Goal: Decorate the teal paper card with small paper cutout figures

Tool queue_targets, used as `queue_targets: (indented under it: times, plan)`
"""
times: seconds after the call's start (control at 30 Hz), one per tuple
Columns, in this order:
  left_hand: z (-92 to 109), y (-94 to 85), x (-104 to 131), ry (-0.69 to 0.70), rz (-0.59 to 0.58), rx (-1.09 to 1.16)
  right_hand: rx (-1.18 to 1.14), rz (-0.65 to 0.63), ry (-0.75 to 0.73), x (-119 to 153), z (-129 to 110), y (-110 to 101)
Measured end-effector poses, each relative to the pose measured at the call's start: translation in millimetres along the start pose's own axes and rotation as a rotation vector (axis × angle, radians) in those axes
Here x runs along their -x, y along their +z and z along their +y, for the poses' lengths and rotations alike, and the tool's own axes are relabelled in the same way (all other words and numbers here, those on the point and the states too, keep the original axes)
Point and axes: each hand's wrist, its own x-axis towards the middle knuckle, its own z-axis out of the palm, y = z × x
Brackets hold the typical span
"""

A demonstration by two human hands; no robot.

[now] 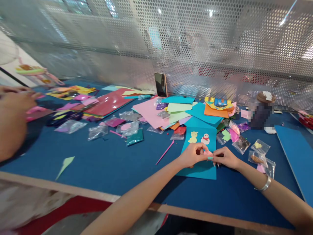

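Pinching, in the head view, a pink piece [207, 152] between the thumb and fingertips of the left hand [192, 155], likely gripping lightly for the sake of something small and soft. Holding the fingertips of the right hand [227, 157] drawn together at the piece's right end, probably for steadying or shaping from the other side; showing too little to tell grasping from mere touching. Working over the lower part of a blue card [205, 173] lying flat on the table [102, 169], so probably having a surface close by for resting the piece. Leaving a yellow figure [193, 137] and a snowman [205, 139] uncovered on the card's upper part, beyond the fingers, perhaps avoiding smudging. Having a pink stick [165, 152] lying loose left of the card, seemingly within easy reach. Having clear packets [241, 144] scattered to the right, probably for picking colours without stretching. Having sheets [205, 116] spread beyond the card, likely for freeing the nearer space. Propping a phone [160, 85] upright against the mesh [195, 49], facing its screen tableward, perhaps for easy viewing. Wearing a bracelet [265, 183] on the right wrist, well apart from the piece. Including, at the far left, another person's hand [12, 107], too blurred for telling its grip.
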Motion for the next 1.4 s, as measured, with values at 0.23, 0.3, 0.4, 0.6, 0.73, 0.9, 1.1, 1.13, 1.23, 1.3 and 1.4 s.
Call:
queue_targets:
  times: [0.23, 0.3, 0.4, 0.6, 0.73, 0.9, 1.1, 1.13, 1.23, 1.3, 1.4]
  plan:
    - [8, -4.0, 2, -0.031, -0.012, 0.088, -0.033, 0.014, 0.025, 0, -3, 1]
    - [9, -3.8, 2, -0.025, 0.006, 0.082, -0.054, 0.007, 0.037, 0, -5, 2]
    - [9, -2.5, 2, -0.007, 0.035, 0.048, -0.046, 0.003, 0.045, 0, -6, 2]
    - [6, -2.1, 0, 0.027, 0.058, -0.048, -0.023, 0.041, 0.043, 0, -7, 3]
    - [5, -4.3, -1, 0.059, 0.043, -0.128, -0.060, 0.043, 0.059, 0, -7, 2]
    - [5, -5.4, -1, 0.102, -0.002, -0.244, -0.082, 0.042, 0.069, 0, -4, 2]
    - [3, -5.1, 0, 0.089, -0.021, -0.206, -0.058, 0.054, 0.063, 0, -4, 2]
    - [2, -5.2, -1, 0.079, -0.022, -0.199, -0.048, 0.059, 0.062, 0, -3, 2]
    - [-1, -5.9, -2, 0.084, 0.003, -0.193, -0.033, 0.068, 0.068, -1, -2, 2]
    - [-5, -6.5, -4, 0.099, 0.034, -0.163, -0.026, 0.068, 0.069, -1, -2, 2]
    - [-9, -6.4, -7, 0.089, 0.043, -0.108, -0.016, 0.062, 0.064, -1, -2, 3]
